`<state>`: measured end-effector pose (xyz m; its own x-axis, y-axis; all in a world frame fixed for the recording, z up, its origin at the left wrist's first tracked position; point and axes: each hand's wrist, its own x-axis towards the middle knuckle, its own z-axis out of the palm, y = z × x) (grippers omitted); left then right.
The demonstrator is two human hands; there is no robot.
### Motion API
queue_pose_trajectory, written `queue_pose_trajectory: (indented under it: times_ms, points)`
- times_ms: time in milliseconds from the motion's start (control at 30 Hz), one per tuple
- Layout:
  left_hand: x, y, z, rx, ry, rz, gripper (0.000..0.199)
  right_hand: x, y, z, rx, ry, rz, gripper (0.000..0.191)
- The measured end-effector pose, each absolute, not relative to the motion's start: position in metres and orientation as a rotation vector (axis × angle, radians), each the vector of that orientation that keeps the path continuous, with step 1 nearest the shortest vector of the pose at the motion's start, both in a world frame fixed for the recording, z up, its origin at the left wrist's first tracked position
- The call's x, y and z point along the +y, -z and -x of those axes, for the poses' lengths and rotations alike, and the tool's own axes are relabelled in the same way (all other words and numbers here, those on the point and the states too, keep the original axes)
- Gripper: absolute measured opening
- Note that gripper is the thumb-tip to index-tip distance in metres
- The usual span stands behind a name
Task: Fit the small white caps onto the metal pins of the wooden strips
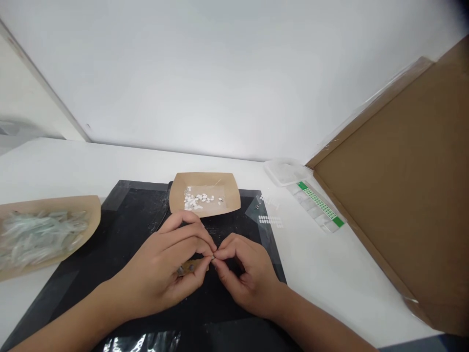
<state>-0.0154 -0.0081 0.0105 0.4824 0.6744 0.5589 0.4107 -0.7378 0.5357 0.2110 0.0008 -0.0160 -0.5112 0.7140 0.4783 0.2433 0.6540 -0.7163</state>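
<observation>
Over the black mat [139, 254], my left hand [164, 266] and my right hand [249, 276] meet fingertip to fingertip. Both are closed in a pinch on one tiny shiny piece [213, 257], too small to name and mostly covered by the fingers. Beneath my left palm, a small brown holder [191, 266] with little greyish bits shows only in part. Just beyond the fingers stands a kraft paper tray [234, 193] with many small white oval pieces [200, 198] in it.
At the left, a larger kraft paper tray [93, 210] is heaped with clear plastic pieces [44, 232]. A sheet of white oval stickers [270, 221] lies at the mat's right edge. Farther right are a translucent lid [286, 171], a green-labelled clear pack [320, 205] and a cardboard box [399, 190].
</observation>
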Motion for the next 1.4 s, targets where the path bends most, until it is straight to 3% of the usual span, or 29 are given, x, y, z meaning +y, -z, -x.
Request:
queue_pose_trajectory:
  times_ms: [600, 1400]
  points:
    - [-0.007, 0.000, 0.019, 1.032, -1.067, -2.608, 0.012, -0.008, 0.012, -0.204, -2.007, -0.844, 0.924, 0.004]
    - [-0.006, -0.005, 0.015, 1.079, -1.059, -2.346, 0.006, -0.014, 0.010, -0.200, -1.626, -1.433, 0.964, 0.010]
